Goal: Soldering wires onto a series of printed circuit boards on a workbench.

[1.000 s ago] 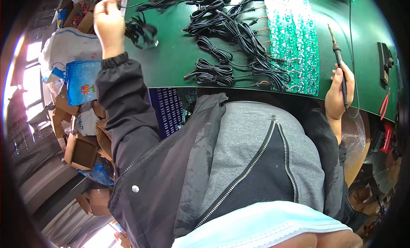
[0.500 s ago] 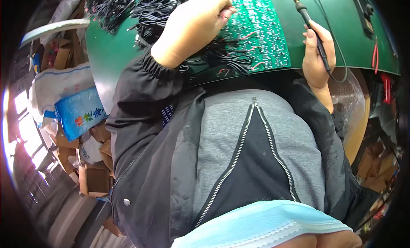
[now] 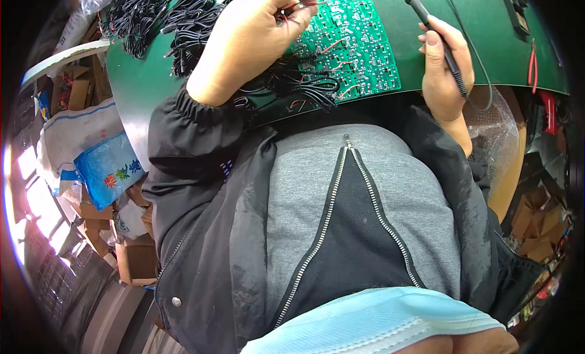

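Note:
My left hand (image 3: pixel 259 34) pinches a thin red wire (image 3: pixel 298 5) between thumb and fingertips, over the left edge of a green circuit board panel (image 3: pixel 368 46). Several short red wires stand out from the panel, and black cables (image 3: pixel 317 89) run off its left side. In my right hand (image 3: pixel 448 74) is a soldering iron (image 3: pixel 436 34), gripped by its dark handle like a pen, right of the panel. Its tip lies past the top edge of the picture. A grey cord (image 3: pixel 481 61) loops from the handle's lower end.
Bundles of black cables (image 3: pixel 195 25) lie on the green table (image 3: pixel 131 89) at the left. A dark holder (image 3: pixel 515 13) and red-handled tool (image 3: pixel 532 67) are at the table's right. Cardboard boxes (image 3: pixel 135 259) and a blue bag (image 3: pixel 109 168) sit beyond the left edge.
The view has shifted, moving the table and panel left and slightly up. The pinched red wire shows more clearly against the panel. Both hands keep their holds.

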{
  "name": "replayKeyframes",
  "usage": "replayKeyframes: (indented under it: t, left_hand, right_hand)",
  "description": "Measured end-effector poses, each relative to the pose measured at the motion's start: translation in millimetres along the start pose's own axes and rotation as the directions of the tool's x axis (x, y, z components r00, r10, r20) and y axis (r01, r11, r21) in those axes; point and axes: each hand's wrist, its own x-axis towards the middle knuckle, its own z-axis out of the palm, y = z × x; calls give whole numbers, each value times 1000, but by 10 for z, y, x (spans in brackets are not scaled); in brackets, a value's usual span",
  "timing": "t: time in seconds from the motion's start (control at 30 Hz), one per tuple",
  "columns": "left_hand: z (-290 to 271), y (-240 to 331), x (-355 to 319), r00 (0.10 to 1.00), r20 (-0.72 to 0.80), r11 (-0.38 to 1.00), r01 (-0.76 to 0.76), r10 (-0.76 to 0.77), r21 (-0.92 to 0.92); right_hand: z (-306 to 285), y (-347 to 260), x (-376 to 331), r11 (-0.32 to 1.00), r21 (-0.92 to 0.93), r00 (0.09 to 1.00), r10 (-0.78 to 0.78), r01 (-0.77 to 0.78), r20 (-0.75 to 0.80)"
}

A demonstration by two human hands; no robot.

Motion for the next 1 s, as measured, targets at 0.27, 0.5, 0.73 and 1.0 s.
replayKeyframes:
  t: [0.27, 0.5, 0.73, 1.0]
  left_hand:
    - [184, -59, 15, 999, 25, 990, -45, 42, 132]
    - [195, -28, 63, 988, 98, 986, 103, -116, 133]
    - [286, -100, 27, 997, 73, 979, 5, -20, 204]
    - [331, -147, 8, 999, 41, 979, -30, 23, 200]
  right_hand:
    - [-467, -622, 202, 965, 33, 958, 252, -259, 140]
    - [-501, -949, 343, 922, -126, 862, 388, -367, 327]
    - [-494, -1006, 338, 910, -103, 822, 409, -402, 396]
    - [-452, -958, 348, 924, -79, 819, 369, -374, 439]
